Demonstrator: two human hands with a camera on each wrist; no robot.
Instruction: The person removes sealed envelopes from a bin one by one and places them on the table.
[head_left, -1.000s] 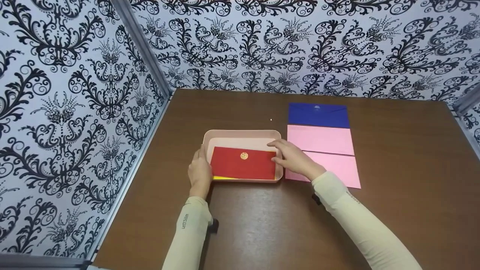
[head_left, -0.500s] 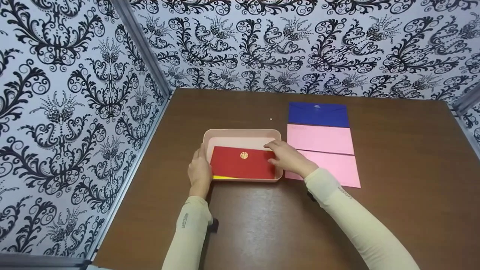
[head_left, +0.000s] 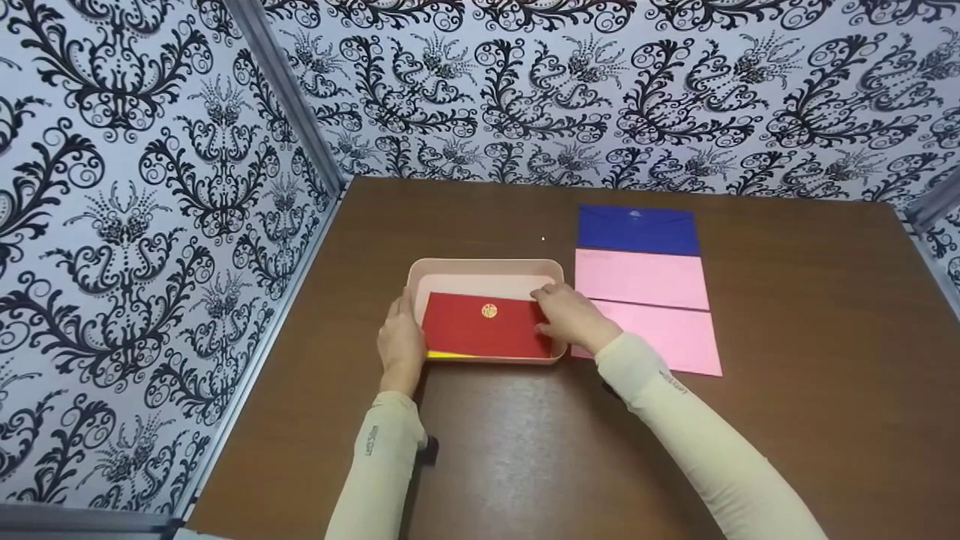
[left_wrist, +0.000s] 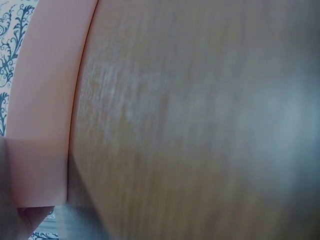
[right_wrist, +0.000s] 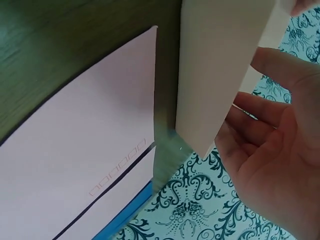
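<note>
A shallow pale-pink tray, smooth and plastic-looking, with rounded corners and a thin rim, sits on a brown wood-grain table whose surface takes a soft shine. Inside it, along the near side, lies a flat, matte red envelope, slightly askew, with a strip of something yellow showing beneath its lower left edge. The left hand lies along the tray's left end, its fingers extended against the outer wall; its thumb is hidden from the head camera. The right hand reaches over the right end, thumb and fingers spread apart above the red envelope's right edge; whether the fingertips touch the paper I cannot tell. Just right of the tray, three flat rectangles form a column: a deep blue envelope with a pointed flap, a pink envelope and a nearer pink envelope. The red paper bears a round gold emblem, the blue flap a small pale mark too tiny to read, and the nearer pink sheet a row of red-outlined boxes. Dark lettering on the cream left sleeve seems to read "Let's Slim".
</note>
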